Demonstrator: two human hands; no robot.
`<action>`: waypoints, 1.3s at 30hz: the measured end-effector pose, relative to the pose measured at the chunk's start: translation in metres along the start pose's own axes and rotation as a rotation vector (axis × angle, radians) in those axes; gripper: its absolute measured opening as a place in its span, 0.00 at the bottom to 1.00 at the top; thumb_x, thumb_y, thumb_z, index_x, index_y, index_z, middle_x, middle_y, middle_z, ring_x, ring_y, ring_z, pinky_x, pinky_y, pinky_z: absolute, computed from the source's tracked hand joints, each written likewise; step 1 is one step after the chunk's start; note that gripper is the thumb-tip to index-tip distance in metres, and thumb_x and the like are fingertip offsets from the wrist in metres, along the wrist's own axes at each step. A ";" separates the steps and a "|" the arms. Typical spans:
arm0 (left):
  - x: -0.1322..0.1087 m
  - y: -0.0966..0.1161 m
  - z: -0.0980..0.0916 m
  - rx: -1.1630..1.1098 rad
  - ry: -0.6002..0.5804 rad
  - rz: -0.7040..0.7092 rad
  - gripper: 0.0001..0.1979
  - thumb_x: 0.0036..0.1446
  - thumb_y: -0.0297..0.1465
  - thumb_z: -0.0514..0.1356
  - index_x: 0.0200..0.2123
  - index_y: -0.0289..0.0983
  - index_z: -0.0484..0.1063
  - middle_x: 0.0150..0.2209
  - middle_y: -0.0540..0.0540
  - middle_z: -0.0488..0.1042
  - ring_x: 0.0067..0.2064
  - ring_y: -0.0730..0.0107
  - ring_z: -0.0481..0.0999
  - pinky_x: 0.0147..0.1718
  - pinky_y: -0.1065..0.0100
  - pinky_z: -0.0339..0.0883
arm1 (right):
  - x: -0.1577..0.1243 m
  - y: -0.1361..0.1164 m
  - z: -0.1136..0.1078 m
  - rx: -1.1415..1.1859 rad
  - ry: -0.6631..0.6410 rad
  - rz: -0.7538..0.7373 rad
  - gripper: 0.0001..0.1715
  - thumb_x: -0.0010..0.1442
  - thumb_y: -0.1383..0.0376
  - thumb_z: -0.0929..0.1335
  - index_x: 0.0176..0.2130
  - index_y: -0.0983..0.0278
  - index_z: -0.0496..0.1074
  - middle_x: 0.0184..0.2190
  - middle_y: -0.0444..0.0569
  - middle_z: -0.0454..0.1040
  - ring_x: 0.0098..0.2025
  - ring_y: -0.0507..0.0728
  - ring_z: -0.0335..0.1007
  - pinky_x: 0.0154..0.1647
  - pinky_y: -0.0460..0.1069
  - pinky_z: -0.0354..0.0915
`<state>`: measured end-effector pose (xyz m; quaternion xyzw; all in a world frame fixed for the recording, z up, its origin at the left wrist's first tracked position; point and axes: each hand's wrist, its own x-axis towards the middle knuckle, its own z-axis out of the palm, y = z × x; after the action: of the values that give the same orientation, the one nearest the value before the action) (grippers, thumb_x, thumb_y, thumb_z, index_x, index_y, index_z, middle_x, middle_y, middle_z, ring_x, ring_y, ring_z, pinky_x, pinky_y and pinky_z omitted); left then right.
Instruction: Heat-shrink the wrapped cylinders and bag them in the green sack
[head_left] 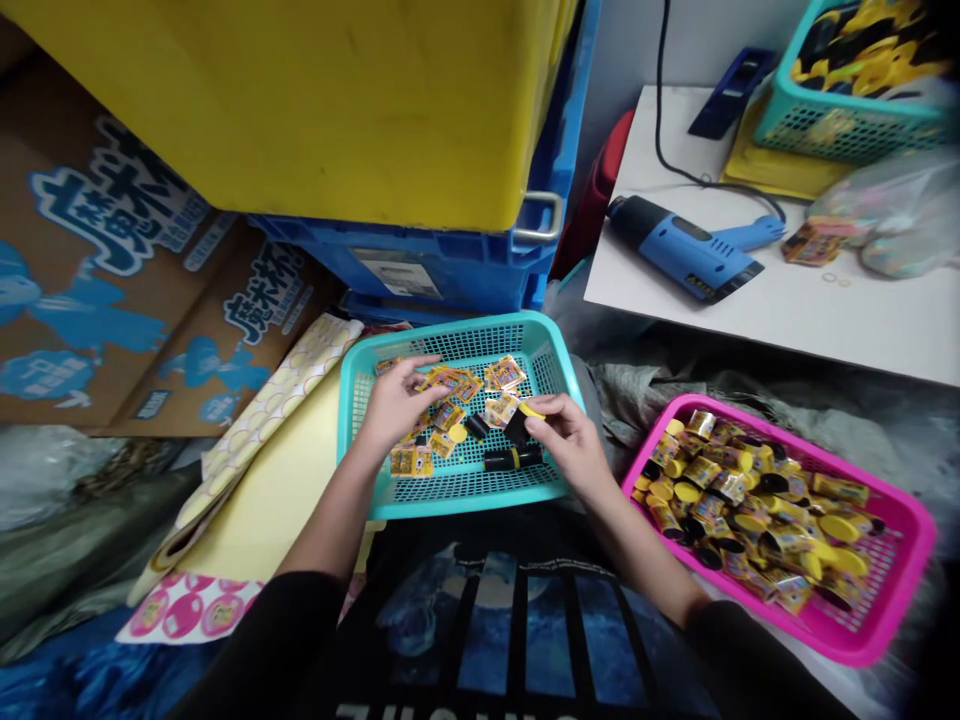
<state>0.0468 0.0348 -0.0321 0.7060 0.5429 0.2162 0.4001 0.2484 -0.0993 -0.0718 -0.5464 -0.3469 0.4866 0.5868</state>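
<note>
A teal mesh basket (360,400) rests on my lap and holds several flat yellow printed labels (448,385) and a few small black tubes (513,459). My left hand (394,400) reaches into the basket, fingers curled down onto the labels near its left side. My right hand (566,435) pinches a small black tube with a yellow cap (519,420) over the basket's right half. Another black tube with a yellow band lies just below that hand.
A pink basket (911,520) at my right is full of wrapped yellow-capped tubes. A white table (825,310) carries a blue heat gun (686,250) with its cord and another teal basket (840,125). Yellow and blue crates (420,255) and cardboard boxes (112,280) stand ahead and to the left.
</note>
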 end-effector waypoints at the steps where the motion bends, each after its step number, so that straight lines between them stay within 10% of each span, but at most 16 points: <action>1: -0.005 0.001 0.001 -0.046 -0.003 -0.028 0.25 0.49 0.37 0.66 0.51 0.38 0.70 0.27 0.50 0.75 0.32 0.64 0.77 0.32 0.64 0.71 | 0.002 0.000 -0.001 0.008 0.008 0.012 0.24 0.53 0.51 0.70 0.39 0.67 0.64 0.40 0.49 0.67 0.44 0.49 0.65 0.48 0.44 0.64; 7: -0.024 0.011 0.008 -0.256 -0.133 -0.171 0.15 0.50 0.33 0.64 0.42 0.38 0.70 0.25 0.51 0.74 0.29 0.66 0.77 0.29 0.66 0.72 | 0.020 -0.008 0.001 -0.011 -0.072 0.066 0.28 0.55 0.56 0.55 0.50 0.68 0.61 0.42 0.52 0.67 0.41 0.52 0.65 0.39 0.47 0.65; 11: -0.024 0.018 0.008 -0.234 -0.099 -0.138 0.07 0.44 0.30 0.67 0.25 0.36 0.71 0.36 0.44 0.77 0.40 0.65 0.78 0.39 0.65 0.71 | 0.033 -0.027 0.012 -0.196 -0.135 0.005 0.26 0.57 0.51 0.63 0.50 0.64 0.67 0.49 0.50 0.65 0.50 0.54 0.62 0.54 0.51 0.62; 19: -0.027 0.044 0.010 -0.347 -0.113 -0.170 0.27 0.41 0.30 0.70 0.45 0.39 0.65 0.21 0.58 0.70 0.23 0.76 0.71 0.23 0.75 0.63 | 0.050 -0.039 0.030 -0.358 -0.261 -0.080 0.11 0.54 0.59 0.71 0.33 0.64 0.77 0.33 0.48 0.67 0.41 0.50 0.62 0.50 0.49 0.57; 24: -0.030 0.047 0.016 -0.509 -0.169 -0.220 0.21 0.44 0.32 0.67 0.42 0.39 0.65 0.24 0.53 0.76 0.23 0.76 0.72 0.19 0.77 0.60 | 0.047 -0.030 0.031 -0.273 -0.177 -0.039 0.26 0.50 0.48 0.72 0.24 0.69 0.71 0.28 0.48 0.66 0.36 0.49 0.60 0.45 0.47 0.58; 32: -0.035 0.039 0.016 -0.565 -0.032 -0.178 0.12 0.45 0.37 0.69 0.31 0.36 0.76 0.30 0.48 0.80 0.29 0.72 0.76 0.29 0.72 0.71 | 0.038 -0.032 0.009 0.117 -0.171 0.135 0.32 0.55 0.48 0.62 0.52 0.66 0.63 0.47 0.51 0.67 0.43 0.51 0.66 0.44 0.47 0.68; 39: -0.036 0.026 0.024 -0.570 0.026 -0.160 0.19 0.42 0.44 0.70 0.33 0.36 0.81 0.34 0.44 0.82 0.35 0.65 0.80 0.39 0.64 0.74 | 0.030 -0.044 -0.007 0.211 -0.199 0.177 0.34 0.49 0.49 0.74 0.50 0.64 0.67 0.45 0.50 0.69 0.41 0.48 0.69 0.43 0.44 0.70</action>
<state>0.0689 -0.0090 -0.0204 0.5172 0.5194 0.3366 0.5911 0.2717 -0.0698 -0.0330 -0.4594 -0.3009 0.6217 0.5585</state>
